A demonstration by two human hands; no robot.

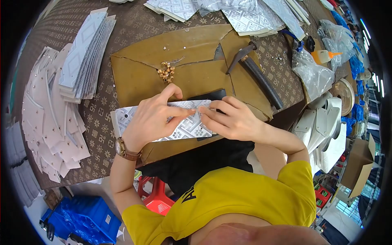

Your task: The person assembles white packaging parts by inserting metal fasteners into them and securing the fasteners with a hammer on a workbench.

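Observation:
A patterned silver-white panel [188,124] lies over the brown board [139,77], with a black pad [218,95] partly under it. My left hand [153,118] rests on the panel, thumb and index fingertip pressed together near its middle; what they hold, if anything, is too small to name. Right beside them, my right hand [228,118] has its thumb and fingers closed at the panel's surface, and anything between them is hidden. Beyond the panel sits a small heap of gold-coloured pieces [166,72]. A hammer [261,77] with a dark handle lies on the board's right side.
Stacked patterned panels [83,57] and studded pale pieces [51,118] cover the table's left. More panels [249,18] lie at the far edge. Plastic bags [312,73] and an orange-tipped bottle [323,56] are at right. A red stool [157,196] and blue crate [87,218] stand below.

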